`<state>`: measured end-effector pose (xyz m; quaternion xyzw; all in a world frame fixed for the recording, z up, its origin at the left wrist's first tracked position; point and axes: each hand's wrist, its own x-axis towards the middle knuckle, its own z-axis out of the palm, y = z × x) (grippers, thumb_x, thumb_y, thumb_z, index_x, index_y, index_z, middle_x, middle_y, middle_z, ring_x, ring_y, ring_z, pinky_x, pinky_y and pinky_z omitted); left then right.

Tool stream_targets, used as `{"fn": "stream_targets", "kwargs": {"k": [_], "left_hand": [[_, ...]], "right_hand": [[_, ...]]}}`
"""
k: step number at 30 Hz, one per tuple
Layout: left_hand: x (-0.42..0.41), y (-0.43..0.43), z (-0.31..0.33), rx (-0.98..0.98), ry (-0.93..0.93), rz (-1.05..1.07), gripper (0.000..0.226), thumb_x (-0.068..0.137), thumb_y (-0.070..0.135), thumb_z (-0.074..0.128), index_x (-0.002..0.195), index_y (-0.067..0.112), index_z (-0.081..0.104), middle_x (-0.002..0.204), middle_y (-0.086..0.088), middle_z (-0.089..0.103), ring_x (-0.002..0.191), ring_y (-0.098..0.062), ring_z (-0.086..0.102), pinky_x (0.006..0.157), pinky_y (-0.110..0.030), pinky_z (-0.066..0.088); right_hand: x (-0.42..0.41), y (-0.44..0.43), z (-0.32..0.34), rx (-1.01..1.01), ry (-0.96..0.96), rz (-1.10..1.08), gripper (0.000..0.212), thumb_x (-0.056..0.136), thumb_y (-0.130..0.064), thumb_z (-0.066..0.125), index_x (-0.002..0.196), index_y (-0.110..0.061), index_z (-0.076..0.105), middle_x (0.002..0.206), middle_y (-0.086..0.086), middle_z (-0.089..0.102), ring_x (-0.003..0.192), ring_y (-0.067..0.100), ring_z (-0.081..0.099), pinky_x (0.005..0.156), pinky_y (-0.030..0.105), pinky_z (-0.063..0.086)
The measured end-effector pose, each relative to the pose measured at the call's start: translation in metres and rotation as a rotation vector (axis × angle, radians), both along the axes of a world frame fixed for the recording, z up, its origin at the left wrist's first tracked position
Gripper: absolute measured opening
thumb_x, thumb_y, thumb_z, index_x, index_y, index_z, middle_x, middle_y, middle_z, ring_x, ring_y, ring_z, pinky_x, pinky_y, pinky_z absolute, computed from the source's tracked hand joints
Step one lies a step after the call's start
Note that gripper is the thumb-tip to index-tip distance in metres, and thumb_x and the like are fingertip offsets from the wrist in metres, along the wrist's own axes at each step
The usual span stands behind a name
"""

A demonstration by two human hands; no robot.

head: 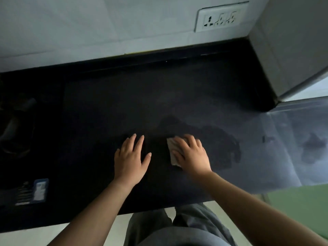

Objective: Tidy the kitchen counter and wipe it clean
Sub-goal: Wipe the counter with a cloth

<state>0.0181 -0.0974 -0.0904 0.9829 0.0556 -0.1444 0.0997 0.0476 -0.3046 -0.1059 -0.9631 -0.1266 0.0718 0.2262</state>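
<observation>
We see the dark counter (106,103) under both hands, running well beyond them to a pale wall (88,23); a grey unit (287,41) stands far ahead and to the right of the right hand (192,155); a wet patch (221,142) spreads just right of that hand; the left hand (130,159) lies flat on the counter, fingers straight and slightly spread, holding nothing; the right hand, near it but apart, presses down with fingers spread on the cloth (173,150), which shows as 1 pale folded piece at the hand's left edge; a socket (221,16) sits on the wall far ahead; a blue packet (40,190) lies well left of the left hand, near the counter's front edge.
</observation>
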Motion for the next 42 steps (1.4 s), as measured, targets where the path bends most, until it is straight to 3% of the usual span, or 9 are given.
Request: {"fn": "stream_targets", "kwargs": {"k": [5, 9, 11, 16, 20, 28, 32, 37, 42], "left_hand": [[0.010, -0.048, -0.003, 0.005, 0.009, 0.003, 0.063, 0.089, 0.053, 0.039, 0.145, 0.026, 0.027, 0.155, -0.006, 0.024, 0.142, -0.027, 0.024, 0.106, -0.052, 0.034], [0.000, -0.078, -0.005, 0.018, 0.029, 0.089, 0.071, 0.082, 0.060, 0.020, 0.144, 0.026, 0.029, 0.155, -0.007, 0.025, 0.141, -0.027, 0.025, 0.105, -0.052, 0.036], [-0.008, -0.084, -0.009, 0.027, 0.043, 0.115, 0.073, 0.081, 0.061, 0.016, 0.145, 0.027, 0.026, 0.156, -0.006, 0.021, 0.142, -0.027, 0.023, 0.105, -0.052, 0.036], [-0.016, -0.089, -0.013, 0.031, 0.027, 0.139, 0.068, 0.084, 0.059, 0.023, 0.144, 0.027, 0.029, 0.155, -0.007, 0.025, 0.140, -0.030, 0.028, 0.102, -0.053, 0.039], [-0.018, -0.092, -0.013, 0.013, 0.021, 0.167, 0.070, 0.083, 0.059, 0.020, 0.145, 0.027, 0.027, 0.157, -0.006, 0.021, 0.143, -0.028, 0.023, 0.106, -0.053, 0.033], [-0.020, -0.080, -0.012, 0.028, 0.049, 0.088, 0.071, 0.084, 0.062, 0.017, 0.147, 0.029, 0.018, 0.159, -0.004, 0.011, 0.145, -0.025, 0.014, 0.110, -0.050, 0.029], [-0.037, -0.058, -0.007, 0.046, 0.076, 0.027, 0.066, 0.089, 0.056, 0.037, 0.147, 0.031, 0.017, 0.159, -0.001, 0.009, 0.145, -0.022, 0.012, 0.113, -0.051, 0.021], [-0.078, -0.018, -0.007, 0.039, 0.059, 0.048, 0.068, 0.088, 0.054, 0.042, 0.147, 0.028, 0.020, 0.158, -0.004, 0.014, 0.144, -0.024, 0.016, 0.111, -0.051, 0.028], [-0.095, 0.002, -0.015, -0.003, 0.004, -0.055, 0.064, 0.088, 0.054, 0.038, 0.145, 0.026, 0.026, 0.157, -0.007, 0.020, 0.142, -0.027, 0.024, 0.106, -0.051, 0.035]], "right_hand": [[0.040, -0.086, -0.004, -0.054, -0.031, -0.142, 0.041, 0.090, -0.039, 0.047, 0.128, -0.021, 0.049, 0.122, 0.013, 0.049, 0.101, 0.037, 0.048, 0.076, 0.042, 0.047], [0.092, -0.070, 0.001, -0.030, 0.041, -0.289, 0.041, 0.093, -0.032, 0.045, 0.131, -0.020, 0.042, 0.129, 0.014, 0.041, 0.109, 0.035, 0.041, 0.080, 0.043, 0.044], [0.095, -0.049, 0.005, -0.029, 0.056, -0.206, 0.042, 0.093, -0.033, 0.043, 0.133, -0.021, 0.038, 0.132, 0.013, 0.038, 0.111, 0.034, 0.040, 0.082, 0.043, 0.045], [0.039, -0.049, 0.001, -0.021, 0.023, 0.124, 0.041, 0.092, -0.040, 0.040, 0.130, -0.024, 0.041, 0.133, 0.009, 0.043, 0.108, 0.030, 0.049, 0.084, 0.041, 0.049], [0.011, -0.097, -0.006, -0.024, -0.002, 0.103, 0.042, 0.087, -0.045, 0.041, 0.121, -0.024, 0.052, 0.117, 0.009, 0.056, 0.089, 0.031, 0.057, 0.069, 0.038, 0.053], [0.066, -0.077, 0.005, -0.036, 0.053, -0.258, 0.041, 0.095, -0.036, 0.040, 0.132, -0.021, 0.039, 0.130, 0.014, 0.039, 0.111, 0.034, 0.040, 0.083, 0.044, 0.044], [0.039, -0.032, 0.010, -0.081, 0.062, -0.087, 0.043, 0.096, -0.039, 0.038, 0.135, -0.022, 0.033, 0.137, 0.012, 0.033, 0.116, 0.032, 0.039, 0.088, 0.042, 0.044], [-0.018, 0.023, 0.006, -0.065, 0.064, 0.072, 0.044, 0.096, -0.040, 0.036, 0.136, -0.023, 0.033, 0.140, 0.010, 0.033, 0.118, 0.030, 0.040, 0.092, 0.041, 0.043], [-0.069, 0.001, 0.000, -0.047, -0.016, 0.015, 0.045, 0.090, -0.044, 0.037, 0.129, -0.023, 0.045, 0.126, 0.012, 0.050, 0.103, 0.033, 0.052, 0.077, 0.042, 0.052]]}}
